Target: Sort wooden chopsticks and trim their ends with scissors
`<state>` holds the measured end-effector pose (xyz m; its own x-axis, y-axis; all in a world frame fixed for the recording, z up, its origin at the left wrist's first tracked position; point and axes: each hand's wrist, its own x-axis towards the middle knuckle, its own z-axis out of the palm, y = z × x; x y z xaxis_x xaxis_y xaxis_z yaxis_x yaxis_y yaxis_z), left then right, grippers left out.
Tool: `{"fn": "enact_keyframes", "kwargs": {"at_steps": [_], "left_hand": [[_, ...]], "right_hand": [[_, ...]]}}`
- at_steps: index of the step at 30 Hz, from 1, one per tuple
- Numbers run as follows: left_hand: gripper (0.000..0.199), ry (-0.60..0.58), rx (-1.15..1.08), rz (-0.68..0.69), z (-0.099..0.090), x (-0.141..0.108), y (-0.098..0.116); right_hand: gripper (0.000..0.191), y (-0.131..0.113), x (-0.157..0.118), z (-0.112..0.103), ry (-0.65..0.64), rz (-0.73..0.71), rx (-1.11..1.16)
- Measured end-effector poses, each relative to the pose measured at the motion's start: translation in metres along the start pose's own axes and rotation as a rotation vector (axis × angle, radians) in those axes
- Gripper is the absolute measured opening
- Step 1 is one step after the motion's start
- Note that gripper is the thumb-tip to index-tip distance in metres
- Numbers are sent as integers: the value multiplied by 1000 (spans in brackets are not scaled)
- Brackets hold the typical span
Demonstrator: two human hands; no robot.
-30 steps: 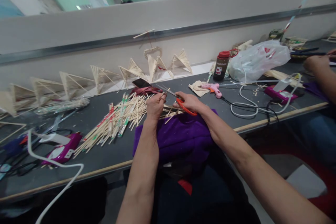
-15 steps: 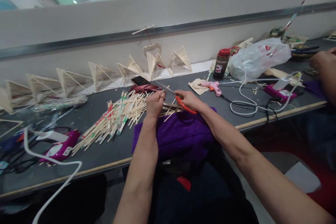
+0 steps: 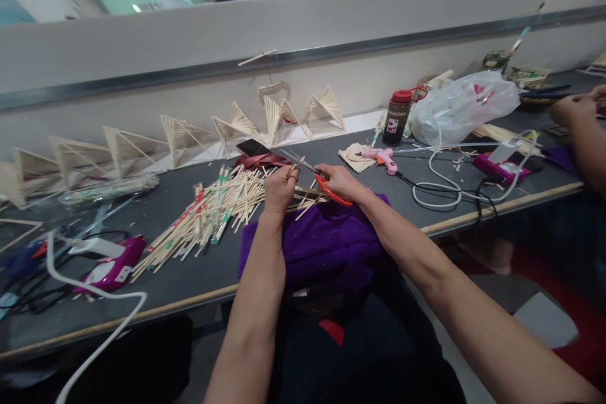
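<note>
My right hand [image 3: 343, 182] is closed around the orange handles of a pair of scissors [image 3: 331, 190], whose blades point up and left. My left hand [image 3: 280, 186] is closed in a pinch on a thin wooden stick [image 3: 302, 161], its end showing above the fingers beside the scissor blades. Whether the blades touch the stick is hard to tell. A purple cloth [image 3: 322, 246] lies below both hands, over the table edge. Just left of my left hand spreads a pile of wooden sticks [image 3: 243, 192], some in printed plastic sleeves. A few sticks lie under the hands.
Fan-shaped stick models [image 3: 237, 120] line the wall. A pink glue gun [image 3: 384, 158], a dark bottle [image 3: 396, 118] with red lid and a plastic bag [image 3: 466, 107] stand right. Purple power strips [image 3: 113, 265] with cables lie on both sides. Another person's hand [image 3: 572, 110] is at far right.
My hands, the scissors and the stick hold nearly the same place. The view has shifted slightly. At far right, the other person's hands have moved a little.
</note>
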<state>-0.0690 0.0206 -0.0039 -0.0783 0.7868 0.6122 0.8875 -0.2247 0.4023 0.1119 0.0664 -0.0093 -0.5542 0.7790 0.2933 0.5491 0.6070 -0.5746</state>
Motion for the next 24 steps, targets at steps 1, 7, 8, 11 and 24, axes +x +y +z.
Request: {"fn": "enact_keyframes", "kwargs": {"at_steps": [1, 7, 8, 11, 24], "left_hand": [[21, 6, 3, -13, 0, 0, 0], [26, 4, -21, -39, -4, 1, 0], [29, 0, -21, -35, -5, 1, 0], [34, -24, -9, -36, -6, 1, 1], [34, -21, 0, -10, -4, -1, 4]], "right_hand": [[38, 0, 0, 0, -2, 14, -10], [55, -3, -3, -6, -55, 39, -14], [55, -3, -4, -7, -62, 32, -3], [57, -3, -5, -10, -81, 30, 11], [41, -4, -4, -4, -18, -31, 143]]}}
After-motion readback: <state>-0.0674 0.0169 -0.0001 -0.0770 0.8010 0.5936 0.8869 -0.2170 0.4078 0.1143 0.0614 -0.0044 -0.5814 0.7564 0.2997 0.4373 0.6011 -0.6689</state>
